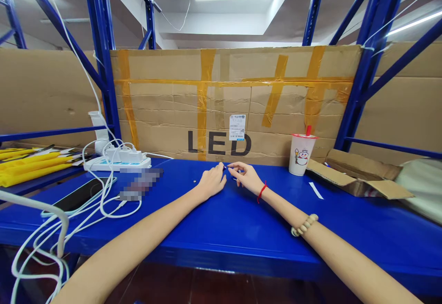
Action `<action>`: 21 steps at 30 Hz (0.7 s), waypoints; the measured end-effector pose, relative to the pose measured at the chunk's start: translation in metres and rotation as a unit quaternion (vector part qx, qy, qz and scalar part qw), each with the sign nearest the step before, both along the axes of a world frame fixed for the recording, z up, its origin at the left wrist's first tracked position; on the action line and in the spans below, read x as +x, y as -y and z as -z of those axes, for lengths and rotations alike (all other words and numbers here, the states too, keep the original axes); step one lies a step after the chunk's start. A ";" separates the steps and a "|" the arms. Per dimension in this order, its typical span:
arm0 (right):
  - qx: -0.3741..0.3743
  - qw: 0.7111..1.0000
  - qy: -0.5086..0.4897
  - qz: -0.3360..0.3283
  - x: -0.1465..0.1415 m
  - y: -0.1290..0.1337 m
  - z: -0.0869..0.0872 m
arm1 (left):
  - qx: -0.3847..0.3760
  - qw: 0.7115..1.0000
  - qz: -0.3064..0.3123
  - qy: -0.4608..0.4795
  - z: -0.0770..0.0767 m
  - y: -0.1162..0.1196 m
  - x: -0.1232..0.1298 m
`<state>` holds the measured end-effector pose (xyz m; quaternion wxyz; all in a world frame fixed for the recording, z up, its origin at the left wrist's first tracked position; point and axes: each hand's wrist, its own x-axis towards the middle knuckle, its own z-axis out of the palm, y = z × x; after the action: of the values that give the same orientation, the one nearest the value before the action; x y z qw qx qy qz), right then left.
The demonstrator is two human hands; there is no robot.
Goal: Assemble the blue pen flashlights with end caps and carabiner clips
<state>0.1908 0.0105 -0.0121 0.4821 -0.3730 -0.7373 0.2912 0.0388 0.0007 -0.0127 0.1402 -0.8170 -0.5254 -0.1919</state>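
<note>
My left hand (212, 180) rests on the blue shelf top (221, 226), its fingers curled together and tips pointing toward the other hand. Close beside it, my right hand (246, 176) is closed in a pinch, with thumb and forefinger brought together. A tiny dark and whitish thing (225, 168) shows between the fingertips of the two hands; it is too small to name. A thin pale bit also peeks out below the right fingers. To the left of my left hand lies a small round silvery piece (194, 181).
Behind stands a taped cardboard sheet (165, 111) marked LED. On the right are a lidded drink cup (301, 156), a white paper strip (316, 191) and an open cardboard box (359, 175). Left are a power strip (117, 161), looping white cables and a phone (81, 196).
</note>
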 end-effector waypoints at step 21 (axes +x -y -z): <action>0.023 0.998 0.043 0.027 0.011 -0.014 0.008 | -0.118 0.943 -0.298 -0.093 -0.007 0.002 -0.004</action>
<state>0.2022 0.0244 -0.0203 0.4663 -0.3938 -0.7533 0.2450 0.0346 -0.0009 -0.0057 0.1422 -0.6480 -0.7482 -0.0011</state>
